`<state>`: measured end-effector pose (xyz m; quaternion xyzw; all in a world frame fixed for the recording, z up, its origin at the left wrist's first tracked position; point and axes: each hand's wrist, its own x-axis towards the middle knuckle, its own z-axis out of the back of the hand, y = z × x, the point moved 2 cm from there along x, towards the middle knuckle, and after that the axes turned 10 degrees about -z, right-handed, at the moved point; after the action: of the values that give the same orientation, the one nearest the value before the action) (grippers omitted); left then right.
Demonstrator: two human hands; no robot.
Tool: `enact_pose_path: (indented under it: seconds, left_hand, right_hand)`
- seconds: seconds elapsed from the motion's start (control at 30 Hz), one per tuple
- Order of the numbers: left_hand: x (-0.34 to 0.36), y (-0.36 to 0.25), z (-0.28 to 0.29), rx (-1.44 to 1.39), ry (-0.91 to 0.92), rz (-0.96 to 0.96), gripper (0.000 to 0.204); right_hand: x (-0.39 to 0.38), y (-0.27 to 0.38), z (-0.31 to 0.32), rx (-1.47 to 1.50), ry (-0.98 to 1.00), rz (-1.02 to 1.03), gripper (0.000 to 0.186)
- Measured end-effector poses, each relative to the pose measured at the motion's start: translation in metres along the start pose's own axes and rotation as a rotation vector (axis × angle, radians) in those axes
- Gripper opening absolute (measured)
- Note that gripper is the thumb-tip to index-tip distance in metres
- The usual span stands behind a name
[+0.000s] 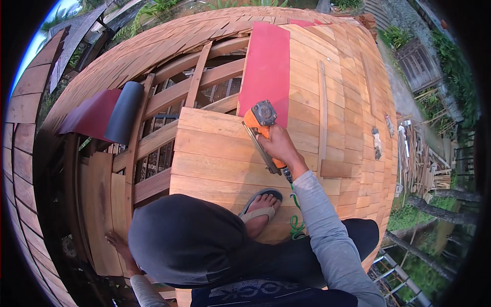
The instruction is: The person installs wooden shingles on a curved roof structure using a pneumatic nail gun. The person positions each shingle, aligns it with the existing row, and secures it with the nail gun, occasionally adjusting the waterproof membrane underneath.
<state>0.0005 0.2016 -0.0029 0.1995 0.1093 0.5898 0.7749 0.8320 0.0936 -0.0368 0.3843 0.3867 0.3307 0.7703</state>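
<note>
An orange-and-black nail gun (264,113) is gripped in my right hand (281,146), fingers wrapped round its handle. It is over the wooden shingles (220,158), just below the end of a red sheet strip (265,66). From the tool's lower end a green coiled air hose (295,225) runs toward my body. My left hand (118,246), partly hidden by my dark-clothed knee (186,240), has its fingers stretched out on a wooden board (99,220) at the lower left. I see nothing held in it.
Open roof framing (169,97) with gaps lies left of the shingles. A partly unrolled red-and-grey sheet roll (125,112) rests on it. A loose wooden batten (322,107) lies right of the nail gun. My sandalled foot (260,210) stands on the shingles. A ladder (404,279) shows at lower right.
</note>
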Motion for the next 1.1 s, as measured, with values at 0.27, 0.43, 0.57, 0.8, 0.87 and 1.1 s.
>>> enact_pose_path:
  seconds: [0.27,0.43,0.57,0.8,0.87,1.1]
  left_hand:
    - [-0.008,-0.013,0.027,0.022,0.034,-0.08,0.108]
    - [0.0,-0.036,0.054,-0.235,0.109,0.154,0.109]
    - [0.007,-0.063,0.083,-0.255,0.099,0.231,0.11]
    - [-0.026,-0.118,0.091,-0.276,0.029,0.198,0.096]
    - [-0.034,-0.118,0.094,-0.231,-0.024,0.177,0.09]
    - [-0.007,-0.078,0.111,-0.491,0.019,0.144,0.031]
  right_hand:
    - [0.011,-0.012,-0.025,-0.08,-0.06,-0.004,0.037]
    - [0.007,-0.012,-0.027,-0.114,-0.058,-0.043,0.04]
    - [-0.002,-0.005,-0.031,-0.151,-0.056,-0.029,0.048]
    - [-0.019,-0.031,0.003,-0.131,-0.176,-0.079,0.046]
    - [-0.026,-0.048,0.023,-0.175,-0.177,-0.162,0.045]
    - [-0.041,-0.104,0.08,-0.198,-0.28,-0.206,0.042]
